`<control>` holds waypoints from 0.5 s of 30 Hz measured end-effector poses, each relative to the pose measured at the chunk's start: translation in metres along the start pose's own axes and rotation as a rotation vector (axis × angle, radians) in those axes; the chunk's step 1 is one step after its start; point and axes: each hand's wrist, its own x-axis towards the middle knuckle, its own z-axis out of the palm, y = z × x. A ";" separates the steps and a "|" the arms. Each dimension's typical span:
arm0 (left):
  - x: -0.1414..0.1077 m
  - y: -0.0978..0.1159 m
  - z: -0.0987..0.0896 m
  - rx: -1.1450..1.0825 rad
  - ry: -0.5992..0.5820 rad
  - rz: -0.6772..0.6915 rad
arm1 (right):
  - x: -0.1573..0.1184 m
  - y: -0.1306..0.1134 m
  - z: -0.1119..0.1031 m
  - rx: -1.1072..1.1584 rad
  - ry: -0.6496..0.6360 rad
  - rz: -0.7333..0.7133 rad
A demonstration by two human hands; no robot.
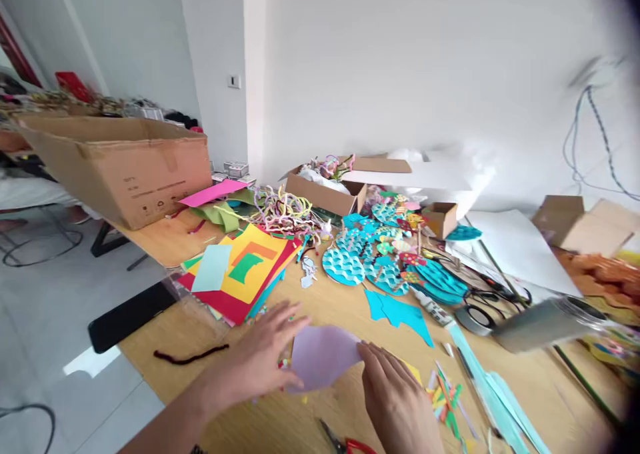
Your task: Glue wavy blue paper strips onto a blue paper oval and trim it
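Note:
A sheet of light purple paper (323,357) curves upward just above the wooden table, between my two hands. My right hand (397,394) grips its right edge, with thumb hidden behind the fingers. At the left edge of the sheet, my left hand (263,351) is open, thumb and fingers spread apart; whether it touches the paper I cannot tell. Below the sheet lie red-handled scissors (350,444), partly cut off by the frame. Small coloured bits are scattered under and around the paper. Thin coloured paper strips (445,401) lie right of my right hand.
Stacked coloured sheets (255,261) and a black phone (133,314) lie at the left table edge. A dark pipe cleaner (190,357) is nearby. Blue wavy cutouts (344,266), a glue bottle (433,307) and a metal tumbler (550,324) stand farther right. A large carton (150,181) is back left.

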 end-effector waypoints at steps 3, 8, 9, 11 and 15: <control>0.005 0.034 0.021 -0.006 -0.051 0.083 | -0.001 -0.003 -0.008 0.016 0.028 0.055; 0.022 0.057 0.041 0.039 0.063 0.227 | -0.002 -0.009 -0.016 0.067 0.004 0.158; 0.027 0.058 0.045 0.062 0.118 0.262 | -0.001 -0.010 -0.018 0.093 -0.005 0.185; 0.036 0.055 0.051 0.107 0.233 0.335 | 0.000 -0.008 -0.023 0.169 -0.030 0.233; 0.054 0.045 0.050 0.180 0.447 0.421 | -0.009 0.021 -0.034 0.292 -0.056 0.364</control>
